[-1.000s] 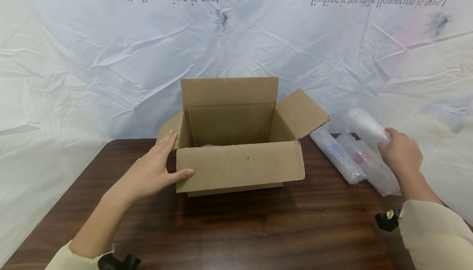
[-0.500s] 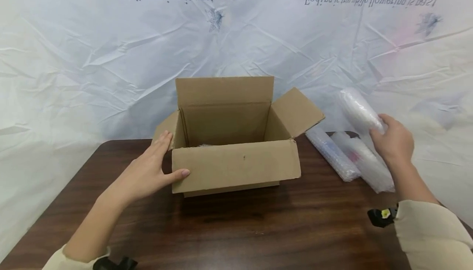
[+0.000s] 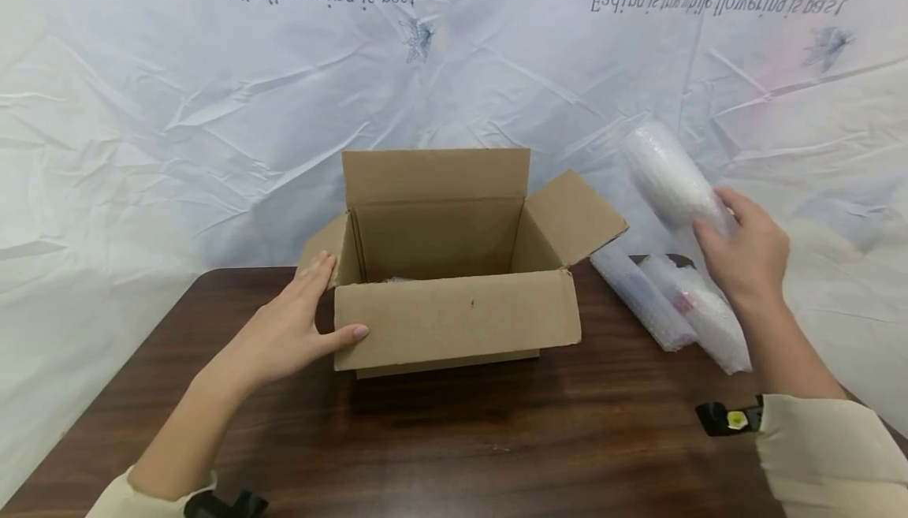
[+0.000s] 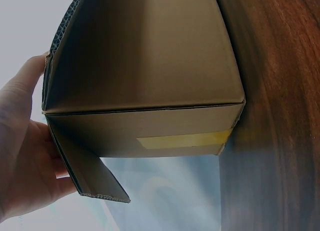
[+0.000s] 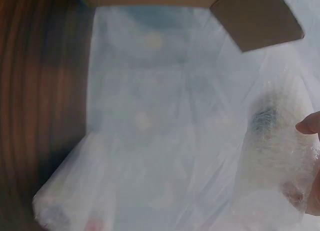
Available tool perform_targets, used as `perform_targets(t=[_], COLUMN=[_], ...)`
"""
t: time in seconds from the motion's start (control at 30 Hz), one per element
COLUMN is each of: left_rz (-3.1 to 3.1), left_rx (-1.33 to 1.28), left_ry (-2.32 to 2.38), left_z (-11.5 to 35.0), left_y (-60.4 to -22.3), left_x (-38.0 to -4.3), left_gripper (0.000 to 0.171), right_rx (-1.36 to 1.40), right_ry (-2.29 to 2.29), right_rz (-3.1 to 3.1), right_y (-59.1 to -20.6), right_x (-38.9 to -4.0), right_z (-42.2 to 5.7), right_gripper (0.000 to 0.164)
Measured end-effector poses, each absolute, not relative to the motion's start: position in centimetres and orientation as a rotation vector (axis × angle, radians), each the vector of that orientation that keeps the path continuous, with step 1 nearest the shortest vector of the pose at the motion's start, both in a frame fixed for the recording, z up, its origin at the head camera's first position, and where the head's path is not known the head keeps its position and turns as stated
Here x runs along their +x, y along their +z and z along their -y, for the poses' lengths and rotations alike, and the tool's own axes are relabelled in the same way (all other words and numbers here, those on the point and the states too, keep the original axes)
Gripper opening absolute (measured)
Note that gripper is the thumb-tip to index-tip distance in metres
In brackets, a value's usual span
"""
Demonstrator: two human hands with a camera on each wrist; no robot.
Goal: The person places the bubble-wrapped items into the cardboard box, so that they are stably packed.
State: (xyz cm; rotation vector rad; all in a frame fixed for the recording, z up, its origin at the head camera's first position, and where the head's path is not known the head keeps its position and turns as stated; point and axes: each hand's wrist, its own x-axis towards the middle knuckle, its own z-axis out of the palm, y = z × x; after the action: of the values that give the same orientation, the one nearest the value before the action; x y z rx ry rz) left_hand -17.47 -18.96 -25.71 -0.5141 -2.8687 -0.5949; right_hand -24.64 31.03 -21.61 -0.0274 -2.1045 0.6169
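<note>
A cardboard box (image 3: 457, 321) stands on the table with its flaps spread. My left hand (image 3: 287, 329) rests at its front left corner, thumb against the front flap and straight fingers along the left flap (image 4: 87, 166). Raised at the right, my right hand (image 3: 748, 250) grips the near end of a bubble-wrapped cylindrical bundle (image 3: 670, 171). In the right wrist view, a dark patch shows through the wrap of this bundle (image 5: 280, 156); what is inside is hidden. The front flap hides most of the box's inside, where a bit of clear plastic (image 3: 397, 279) shows.
Two more bubble-wrapped bundles lie at the table's right, one with a bluish patch (image 3: 641, 297) and one with a red spot (image 3: 702, 317). The dark wooden table (image 3: 454, 447) meets a hanging white cloth (image 3: 234, 108) at the back. The right flap (image 3: 578, 214) juts out toward the bundles.
My right hand has lifted its bundle up and slightly left, away from the other bundles. The left hand stays at the box corner, and the box has kept its place.
</note>
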Motion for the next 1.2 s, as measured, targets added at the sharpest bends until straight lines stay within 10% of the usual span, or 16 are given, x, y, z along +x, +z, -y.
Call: perform_targets(t=[1.2], left_rz=[2.858], left_rx=[-0.521], left_ry=[-0.567], left_z=[18.9], left_y=[-25.9], left_x=[-17.6], left_gripper=[0.108], right_rx=[0.860], right_ry=[0.248], right_rz=[1.921], right_y=[-16.5], right_x=[-25.0], right_z=[-14.0], right_gripper=[0.040])
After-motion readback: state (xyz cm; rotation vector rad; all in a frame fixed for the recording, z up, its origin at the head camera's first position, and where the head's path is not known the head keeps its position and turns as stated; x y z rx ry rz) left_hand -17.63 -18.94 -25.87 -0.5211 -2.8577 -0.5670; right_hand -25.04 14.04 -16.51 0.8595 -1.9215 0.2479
